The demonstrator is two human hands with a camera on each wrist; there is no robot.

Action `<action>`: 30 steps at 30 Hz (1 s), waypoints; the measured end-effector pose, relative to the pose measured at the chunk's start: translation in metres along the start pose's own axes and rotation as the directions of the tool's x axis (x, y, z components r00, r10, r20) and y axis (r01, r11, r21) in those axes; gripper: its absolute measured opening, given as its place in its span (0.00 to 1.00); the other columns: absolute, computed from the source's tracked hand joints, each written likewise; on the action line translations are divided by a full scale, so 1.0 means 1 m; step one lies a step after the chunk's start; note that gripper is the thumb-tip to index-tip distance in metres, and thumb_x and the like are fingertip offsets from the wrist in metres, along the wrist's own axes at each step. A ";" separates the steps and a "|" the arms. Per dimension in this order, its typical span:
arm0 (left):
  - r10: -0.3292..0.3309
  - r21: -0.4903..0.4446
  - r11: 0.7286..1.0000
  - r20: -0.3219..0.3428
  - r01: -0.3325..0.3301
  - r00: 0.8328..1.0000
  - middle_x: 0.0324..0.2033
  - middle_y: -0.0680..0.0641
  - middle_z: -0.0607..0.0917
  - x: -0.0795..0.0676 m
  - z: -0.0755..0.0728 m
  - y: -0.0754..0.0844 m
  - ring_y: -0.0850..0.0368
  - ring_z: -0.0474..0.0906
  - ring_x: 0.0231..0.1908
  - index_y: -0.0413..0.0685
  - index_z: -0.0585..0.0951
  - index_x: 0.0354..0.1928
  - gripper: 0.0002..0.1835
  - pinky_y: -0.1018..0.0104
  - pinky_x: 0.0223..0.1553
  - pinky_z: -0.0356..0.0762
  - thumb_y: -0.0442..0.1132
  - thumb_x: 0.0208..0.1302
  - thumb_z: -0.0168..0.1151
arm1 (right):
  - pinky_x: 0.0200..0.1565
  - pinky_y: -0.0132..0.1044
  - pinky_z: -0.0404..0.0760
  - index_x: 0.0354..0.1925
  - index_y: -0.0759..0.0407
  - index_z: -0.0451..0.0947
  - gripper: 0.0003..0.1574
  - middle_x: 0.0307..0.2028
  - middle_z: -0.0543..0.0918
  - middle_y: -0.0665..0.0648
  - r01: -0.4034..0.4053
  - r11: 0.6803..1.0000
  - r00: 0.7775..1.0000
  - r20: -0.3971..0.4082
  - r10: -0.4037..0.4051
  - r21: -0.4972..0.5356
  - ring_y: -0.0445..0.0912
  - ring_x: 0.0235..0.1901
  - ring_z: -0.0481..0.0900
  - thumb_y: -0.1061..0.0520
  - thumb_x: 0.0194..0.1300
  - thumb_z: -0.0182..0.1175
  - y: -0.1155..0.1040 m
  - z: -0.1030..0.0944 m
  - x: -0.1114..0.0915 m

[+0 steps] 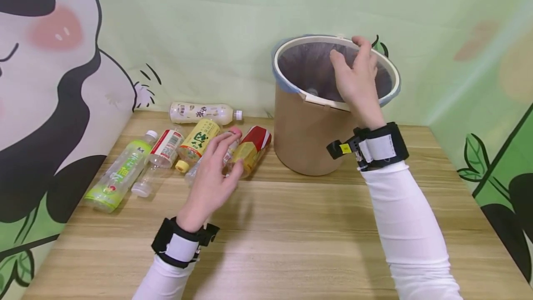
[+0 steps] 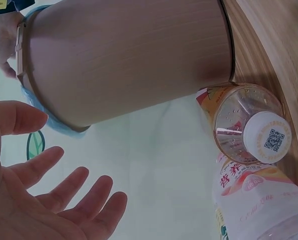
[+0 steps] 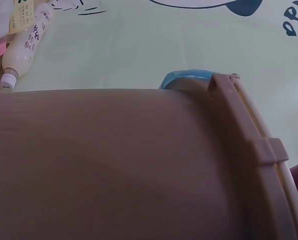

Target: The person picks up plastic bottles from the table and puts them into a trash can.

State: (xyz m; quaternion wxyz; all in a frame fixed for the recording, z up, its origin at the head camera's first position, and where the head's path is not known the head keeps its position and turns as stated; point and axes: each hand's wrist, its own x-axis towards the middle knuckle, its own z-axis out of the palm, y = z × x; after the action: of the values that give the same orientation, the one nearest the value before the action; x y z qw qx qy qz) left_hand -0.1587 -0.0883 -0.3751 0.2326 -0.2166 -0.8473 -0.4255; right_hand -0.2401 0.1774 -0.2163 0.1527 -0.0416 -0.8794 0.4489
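My left hand (image 1: 212, 175) hovers over the bottles with its fingers apart and holds nothing; its bare palm (image 2: 18, 195) shows in the left wrist view. Nearest to it lie a red-and-yellow labelled bottle (image 1: 260, 140) with a white cap (image 2: 267, 137) and a pink-capped bottle (image 1: 235, 131), partly hidden by the hand. Over the mouth of a brown bin (image 1: 310, 138) is my right hand (image 1: 358, 82), fingers spread, nothing in it. A grey-blue liner (image 1: 300, 66) lines the bin under a cream rim ring. Something clear, too small to tell, shows inside.
Left of my left hand lie a yellow-labelled bottle (image 1: 201, 135), a red-and-white labelled bottle (image 1: 166, 147) and a green-labelled bottle (image 1: 122, 170). A cream-coloured bottle (image 1: 201, 112) lies along the back wall. Printed cloth walls (image 1: 208, 22) border the wooden table (image 1: 291, 240).
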 end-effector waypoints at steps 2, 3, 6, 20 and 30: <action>0.004 -0.001 1.000 -0.005 -0.004 1.000 0.61 0.41 0.70 0.000 -0.001 0.000 0.47 0.67 0.58 0.46 0.69 0.65 0.29 0.47 0.56 0.69 0.36 0.58 0.59 | 0.60 0.47 0.64 0.70 0.48 0.52 0.36 0.65 0.56 0.58 0.042 0.999 0.999 -0.022 -0.041 0.025 0.50 0.62 0.58 0.39 0.69 0.42 0.001 0.001 -0.001; 0.007 0.000 1.000 -0.007 -0.007 1.000 0.61 0.41 0.70 0.000 -0.001 0.000 0.47 0.67 0.59 0.46 0.69 0.65 0.29 0.47 0.57 0.69 0.36 0.58 0.59 | 0.58 0.46 0.67 0.68 0.49 0.55 0.34 0.63 0.60 0.58 0.064 0.997 0.997 -0.035 -0.063 0.037 0.50 0.60 0.62 0.40 0.69 0.42 0.001 0.002 -0.002; 0.014 0.008 1.000 -0.012 -0.014 1.000 0.61 0.41 0.70 0.000 -0.001 -0.001 0.47 0.67 0.59 0.46 0.69 0.64 0.29 0.47 0.57 0.68 0.36 0.58 0.59 | 0.54 0.43 0.73 0.63 0.53 0.64 0.28 0.57 0.69 0.58 0.128 0.990 0.989 -0.075 -0.124 0.059 0.49 0.53 0.71 0.45 0.70 0.44 0.001 0.004 -0.004; 0.011 0.030 0.999 -0.031 -0.010 0.999 0.60 0.41 0.71 0.001 -0.004 -0.001 0.47 0.67 0.58 0.46 0.69 0.64 0.29 0.47 0.56 0.70 0.35 0.58 0.59 | 0.31 0.29 0.69 0.46 0.64 0.78 0.14 0.29 0.78 0.57 0.452 0.891 0.873 -0.224 -0.433 0.040 0.44 0.27 0.71 0.61 0.64 0.50 -0.003 0.012 -0.023; -0.026 0.181 0.983 -0.090 0.042 0.996 0.56 0.39 0.72 0.003 -0.002 -0.008 0.44 0.70 0.53 0.46 0.71 0.63 0.28 0.48 0.46 0.74 0.36 0.57 0.58 | 0.20 0.29 0.61 0.40 0.69 0.79 0.11 0.22 0.73 0.58 0.592 0.741 0.804 -0.286 -0.521 0.317 0.45 0.19 0.66 0.69 0.61 0.51 -0.002 0.027 -0.065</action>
State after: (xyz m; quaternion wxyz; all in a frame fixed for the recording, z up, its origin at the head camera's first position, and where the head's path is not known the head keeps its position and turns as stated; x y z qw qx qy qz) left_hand -0.1652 -0.0939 -0.3765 0.2808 -0.1610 -0.8755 -0.3589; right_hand -0.1868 0.1411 -0.2444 0.3635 0.2151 -0.7257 0.5431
